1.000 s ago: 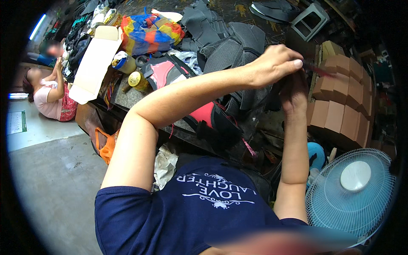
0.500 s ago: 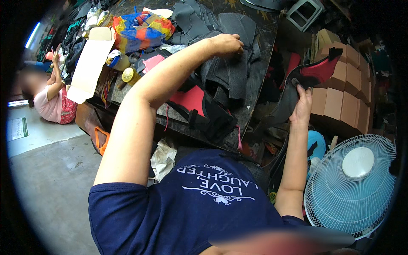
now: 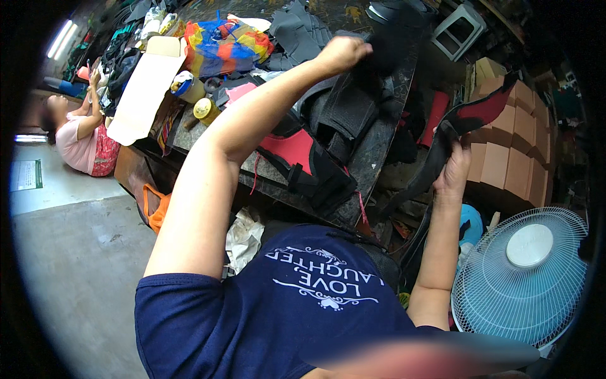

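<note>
- Hands raised: right hand [image 3: 453, 170] grips a red-and-black piece [image 3: 468, 118] beyond the right edge of the table [image 3: 369, 170], apparently so its dark tail hangs free; left hand [image 3: 344, 54] curls beside a blurred dark piece [image 3: 390, 45], whether pinching it cannot be told.
- Table: left of the gap giving sideways room.
- Brown boxes [image 3: 505, 148]: right, bounding it.
- Dark pads [image 3: 346, 110]: heaped near the left hand.
</note>
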The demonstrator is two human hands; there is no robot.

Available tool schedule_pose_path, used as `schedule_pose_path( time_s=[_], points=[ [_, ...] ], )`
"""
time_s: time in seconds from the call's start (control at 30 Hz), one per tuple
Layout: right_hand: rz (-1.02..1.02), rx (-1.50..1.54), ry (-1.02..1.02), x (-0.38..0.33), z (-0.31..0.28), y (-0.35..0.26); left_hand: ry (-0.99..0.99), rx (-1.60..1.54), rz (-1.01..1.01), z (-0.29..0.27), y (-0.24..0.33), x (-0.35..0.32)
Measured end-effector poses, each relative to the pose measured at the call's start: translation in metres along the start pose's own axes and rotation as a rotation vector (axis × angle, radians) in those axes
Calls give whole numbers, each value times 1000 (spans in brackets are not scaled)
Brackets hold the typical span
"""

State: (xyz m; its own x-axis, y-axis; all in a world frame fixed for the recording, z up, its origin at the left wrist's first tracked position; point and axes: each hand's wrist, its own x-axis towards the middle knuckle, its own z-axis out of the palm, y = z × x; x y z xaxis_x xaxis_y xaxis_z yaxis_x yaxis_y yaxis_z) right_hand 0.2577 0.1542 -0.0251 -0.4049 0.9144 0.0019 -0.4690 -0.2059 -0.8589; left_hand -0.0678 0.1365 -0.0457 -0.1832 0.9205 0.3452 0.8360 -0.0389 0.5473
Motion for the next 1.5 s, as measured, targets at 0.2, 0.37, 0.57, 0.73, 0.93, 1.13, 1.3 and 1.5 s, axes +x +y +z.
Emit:
schedule_pose_path(
  time_s=[0.2,0.37,0.57,0.73,0.93,1.13,1.3,1.5],
  points=[
    [-176,-410,-114,17,38,8,412,-304,-98,-28,89,-27],
    [-327,-736,-177,24,65,23,248,-886,-153,-15,135,-81],
    [-406,-1030,-164,5,80,31,346,-1274,-338,-17,137,-104],
    [-248,-656,-231,4,91,49,410,-1805,-520,-19,132,-119],
    [-282,-708,-662,-7,106,40,719,-1606,-406,-65,134,-143],
    [308,-225,-828,-55,137,54,918,-1440,-159,-124,89,-200],
    [499,-475,-693,-55,136,136,1125,-644,-769,-104,45,-223],
    [215,-864,-744,-49,119,152,593,332,-237,-86,30,-215]
  ],
)
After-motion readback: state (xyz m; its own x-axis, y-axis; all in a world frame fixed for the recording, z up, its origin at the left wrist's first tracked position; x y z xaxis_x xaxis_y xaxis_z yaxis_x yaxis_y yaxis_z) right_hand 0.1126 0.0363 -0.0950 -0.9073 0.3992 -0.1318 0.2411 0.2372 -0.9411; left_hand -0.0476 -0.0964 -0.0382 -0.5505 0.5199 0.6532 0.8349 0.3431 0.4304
